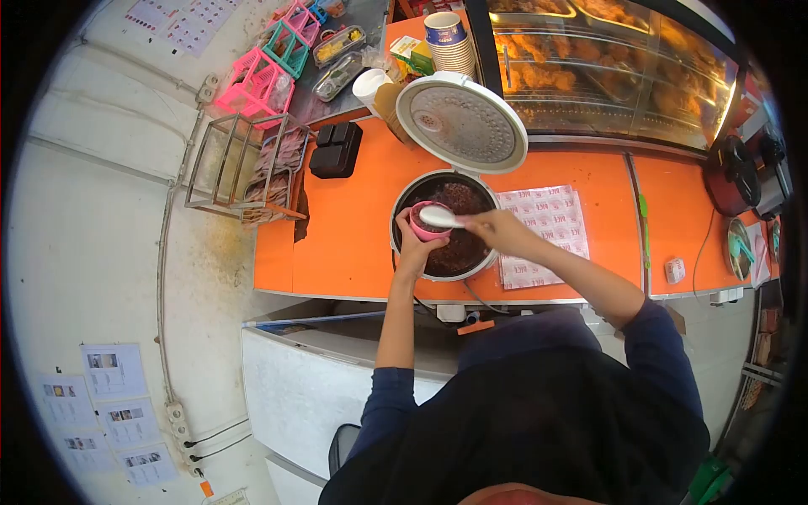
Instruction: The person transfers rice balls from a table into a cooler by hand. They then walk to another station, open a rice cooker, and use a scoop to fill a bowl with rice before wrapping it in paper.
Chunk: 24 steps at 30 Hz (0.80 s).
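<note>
An open rice cooker (486,268) stands on the orange counter with dark reddish-brown rice (461,251) inside. Over its mouth, my left hand (412,254) has its fingers wrapped round a small pink cup (433,235) that holds some of the dark food. My right hand (498,231) grips the handle of a white rice paddle (437,216). The paddle's broad head lies across the top of the cup, hiding part of what is in it. Tilted back behind the pot is the cooker's lid (463,122).
Printed paper sheets (545,231) lie right of the cooker. A metal rack (244,172) and black containers (337,150) are on the left. Behind stand stacked paper cups (452,50) and a glass display case (606,67) of fried food. A dark red pot (730,172) sits far right.
</note>
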Available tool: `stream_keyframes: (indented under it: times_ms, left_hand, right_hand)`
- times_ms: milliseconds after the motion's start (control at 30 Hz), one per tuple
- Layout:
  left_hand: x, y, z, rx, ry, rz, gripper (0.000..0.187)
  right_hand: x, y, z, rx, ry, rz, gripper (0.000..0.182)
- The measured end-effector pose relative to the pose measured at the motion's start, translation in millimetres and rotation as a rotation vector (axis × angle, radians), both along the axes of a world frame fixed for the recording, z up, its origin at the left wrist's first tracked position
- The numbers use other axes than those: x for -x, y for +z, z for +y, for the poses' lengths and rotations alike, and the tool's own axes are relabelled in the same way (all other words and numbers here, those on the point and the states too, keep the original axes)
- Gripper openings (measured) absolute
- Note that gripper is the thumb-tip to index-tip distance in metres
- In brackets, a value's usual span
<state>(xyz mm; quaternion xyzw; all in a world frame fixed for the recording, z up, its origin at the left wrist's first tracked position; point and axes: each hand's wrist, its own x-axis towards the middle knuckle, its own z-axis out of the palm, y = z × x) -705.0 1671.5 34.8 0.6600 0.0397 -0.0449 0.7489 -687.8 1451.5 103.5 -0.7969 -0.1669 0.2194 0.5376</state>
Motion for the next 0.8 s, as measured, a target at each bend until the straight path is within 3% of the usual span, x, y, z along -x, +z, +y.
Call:
stream_keyframes:
  times_ms: [100, 133, 167, 267, 433, 500, 567, 633, 667, 700, 767, 800]
  left_hand:
    - [-6, -14, 0, -0.054, 0.062, -0.114, 0.095]
    - [-8, -9, -4, -0.141, 0.055, -0.144, 0.095]
    - [-7, -3, -6, -0.231, 0.048, -0.174, 0.096]
    - [-4, 1, -7, -0.215, 0.1, -0.158, 0.098]
    - [-5, -17, 3, -0.248, 0.093, -0.22, 0.093]
    - [0, -8, 8, -0.295, 0.149, -0.213, 0.09]
    - [8, 1, 7, -0.329, 0.203, -0.191, 0.086]
    - [9, 9, 5, -0.21, 0.232, -0.188, 0.085]
    - [9, 16, 1, -0.136, 0.228, -0.23, 0.084]
    - [10, 23, -4, -0.13, 0.211, -0.224, 0.084]
    - [13, 33, -15, 0.052, 0.217, -0.263, 0.084]
    - [12, 39, -21, 0.023, 0.17, -0.319, 0.089]
  right_hand:
    - [1, 4, 11, 0.154, -0.064, -0.012, 0.03]
    - [16, -38, 24, 0.06, -0.139, -0.452, 0.031]
    - [16, -34, 22, 0.062, -0.138, -0.451, 0.031]
    - [11, 24, 15, 0.045, -0.15, -0.043, 0.03]
    - [8, -31, 22, 0.029, -0.12, -0.348, 0.03]
    - [-12, -28, 11, 0.108, -0.35, -0.326, 0.031]
    - [-13, -29, 8, 0.271, -0.377, -0.39, 0.031]
    - [-7, -42, 12, 0.423, -0.101, -0.292, 0.033]
    - [3, -65, 17, 0.574, -0.307, -0.808, 0.036]
    - [3, -63, 18, 0.586, -0.318, -0.799, 0.036]
    - [3, -56, 23, 0.187, -0.473, -0.631, 0.041]
    - [8, -51, 24, -0.27, -0.401, -0.128, 0.042]
